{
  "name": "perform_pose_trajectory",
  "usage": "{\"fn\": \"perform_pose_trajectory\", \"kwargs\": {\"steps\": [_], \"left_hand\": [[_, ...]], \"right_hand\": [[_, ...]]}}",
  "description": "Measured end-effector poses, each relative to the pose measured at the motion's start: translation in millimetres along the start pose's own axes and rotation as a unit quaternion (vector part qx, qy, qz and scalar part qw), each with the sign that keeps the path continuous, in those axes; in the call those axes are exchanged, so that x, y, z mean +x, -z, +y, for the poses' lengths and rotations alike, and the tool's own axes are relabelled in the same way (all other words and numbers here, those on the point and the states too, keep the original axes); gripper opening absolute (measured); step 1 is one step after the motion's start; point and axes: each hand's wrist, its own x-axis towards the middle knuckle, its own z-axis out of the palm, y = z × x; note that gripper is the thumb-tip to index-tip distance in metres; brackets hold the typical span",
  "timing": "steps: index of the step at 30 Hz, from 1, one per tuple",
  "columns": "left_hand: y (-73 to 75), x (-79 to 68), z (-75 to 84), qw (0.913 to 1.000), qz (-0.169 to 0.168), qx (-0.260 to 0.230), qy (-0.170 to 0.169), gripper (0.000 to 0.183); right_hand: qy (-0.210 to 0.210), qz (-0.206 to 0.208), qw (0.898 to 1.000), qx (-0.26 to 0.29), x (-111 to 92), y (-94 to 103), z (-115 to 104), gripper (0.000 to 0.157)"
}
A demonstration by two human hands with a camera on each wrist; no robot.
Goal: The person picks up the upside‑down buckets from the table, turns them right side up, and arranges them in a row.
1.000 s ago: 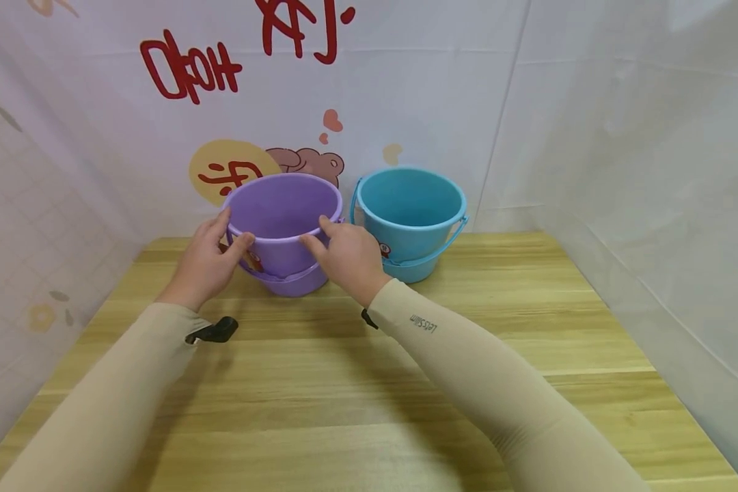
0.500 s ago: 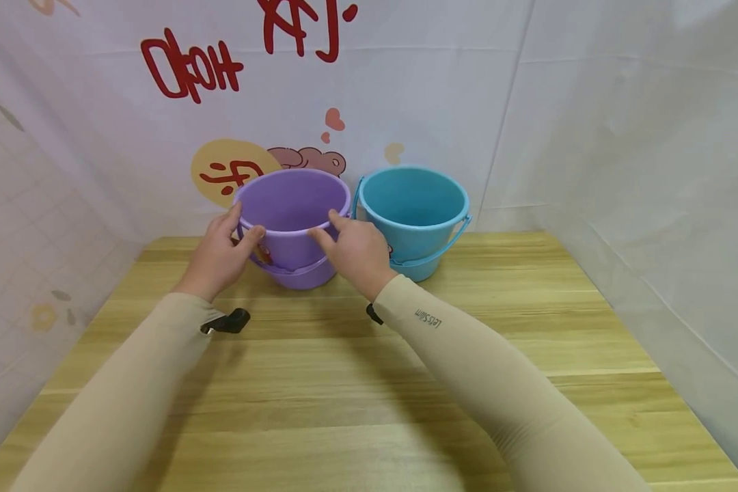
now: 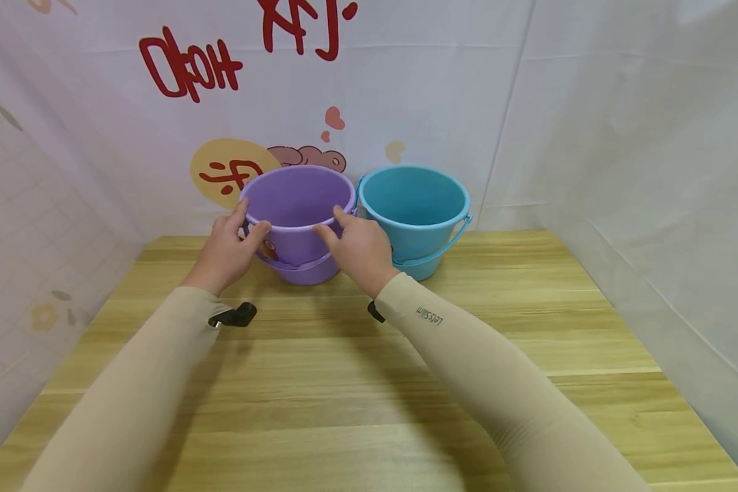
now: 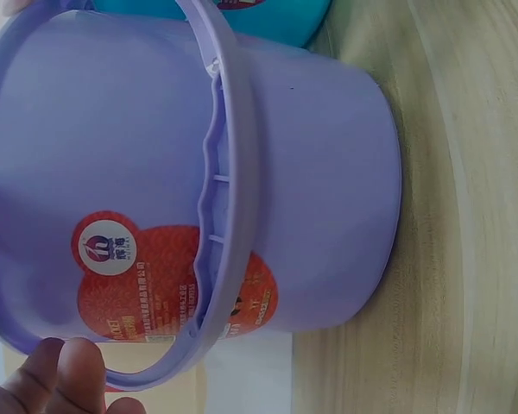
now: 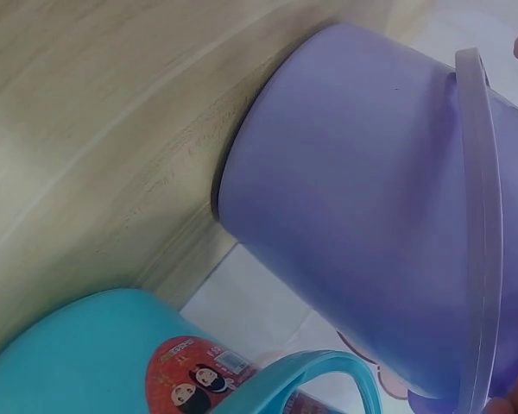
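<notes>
A purple bucket stands upright on the wooden table, its handle hanging down in front. My left hand grips its rim at the left side, thumb toward the front; the left wrist view shows my fingertips at the rim beside a red label. At the bucket's right side, my right hand holds the rim, with its thumb on the front. Just to the right is a light blue bucket, upright with its handle lowered and partly hidden behind my right hand. The two rims stand very close together.
The wooden table reaches back to a white printed cloth backdrop close behind both buckets. Plain white cloth hangs along the right side, and patterned cloth along the left.
Both hands have moved the purple bucket to the right and slightly back, bringing it beside the light blue bucket. The light blue bucket has stayed in place.
</notes>
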Motion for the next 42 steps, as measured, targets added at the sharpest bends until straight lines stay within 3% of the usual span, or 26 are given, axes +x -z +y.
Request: {"fn": "perform_pose_trajectory", "kwargs": {"steps": [30, 37, 42], "left_hand": [[-5.6, 11.4, 1.2, 0.9999, -0.013, 0.006, -0.007, 0.093], [-4.7, 8.2, 0.2, 0.9995, 0.022, 0.019, -0.010, 0.086], [-5.8, -2.6, 2.3, 0.9967, 0.068, 0.029, -0.033, 0.081]], "right_hand": [[-0.005, 0.001, 1.000, 0.005, 6.0, -2.1, 11.0, 0.068], [-0.007, -0.019, 1.000, 0.021, 5.8, 2.3, 9.4, 0.066], [0.032, -0.024, 0.999, 0.033, -7.6, 7.5, 11.4, 0.066]]}}
